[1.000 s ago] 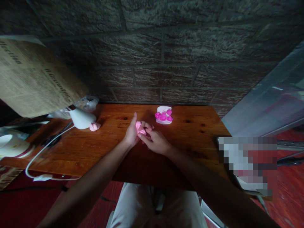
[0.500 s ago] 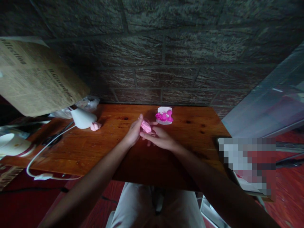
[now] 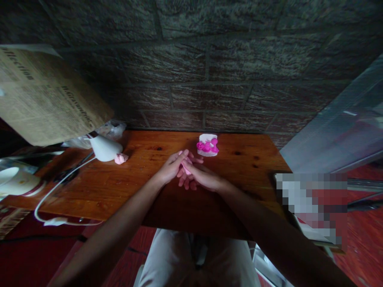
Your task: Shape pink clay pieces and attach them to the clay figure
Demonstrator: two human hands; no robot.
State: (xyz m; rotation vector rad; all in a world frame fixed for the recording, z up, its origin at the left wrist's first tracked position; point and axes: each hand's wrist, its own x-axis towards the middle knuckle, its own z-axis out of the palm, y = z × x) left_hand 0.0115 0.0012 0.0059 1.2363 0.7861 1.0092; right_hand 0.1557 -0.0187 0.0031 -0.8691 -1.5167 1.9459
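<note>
My left hand (image 3: pixel 172 166) and my right hand (image 3: pixel 201 175) are pressed together over the middle of the wooden table (image 3: pixel 143 187). Between them sits a lump of light pink clay (image 3: pixel 184 167), mostly hidden by the fingers. Only a small pink sliver shows between the palms. Just beyond the hands, near the wall, a white block (image 3: pixel 207 145) carries bright pink clay shapes on top. A second small pink clay lump (image 3: pixel 121 158) lies at the left of the table.
A white device (image 3: pixel 103 148) with a white cable (image 3: pixel 50 191) lies at the table's left. A crumpled clear bag (image 3: pixel 110 129) sits behind it. A brown printed paper (image 3: pixel 44 95) hangs at the left. A brick wall (image 3: pixel 209 71) backs the table.
The clay was in plain view on my left fingers, held by the right fingertips. Both hands have since closed together over it and sunk slightly toward the table.
</note>
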